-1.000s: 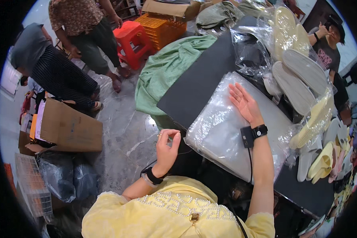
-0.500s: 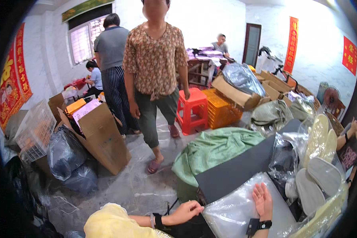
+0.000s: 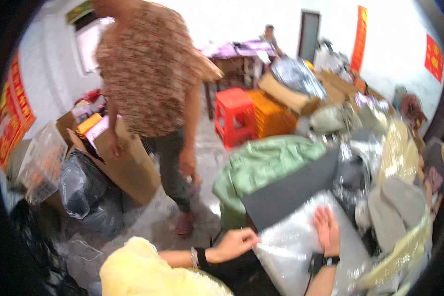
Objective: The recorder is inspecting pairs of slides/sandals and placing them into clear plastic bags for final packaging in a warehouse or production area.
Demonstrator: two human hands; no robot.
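Note:
A flat, shiny pile of clear plastic bags (image 3: 286, 246) lies in front of me, slightly right of the middle. My right hand (image 3: 326, 229) rests on top of it, fingers stretched out, holding nothing. At the pile's left edge, my left hand (image 3: 234, 245) has its fingers curled and pinched together, the fingertips on the edge of the plastic. Blur hides how much plastic is between them. Beneath and beyond the pile is a dark grey board (image 3: 291, 190). Pale insoles (image 3: 397, 209) in clear wrapping stand to the right.
Green sacking (image 3: 266, 163) heaps up beyond the board. A person (image 3: 148, 74) in a patterned top stands on the floor ahead. A red stool (image 3: 234, 118), an orange crate (image 3: 274, 116), a tall cardboard box (image 3: 128, 163) and dark plastic bags (image 3: 84, 185) stand around.
The person in the patterned top has moved left and nearer, turning aside. My left hand has shifted slightly up and right along the plastic's edge. My right hand stays on the pile.

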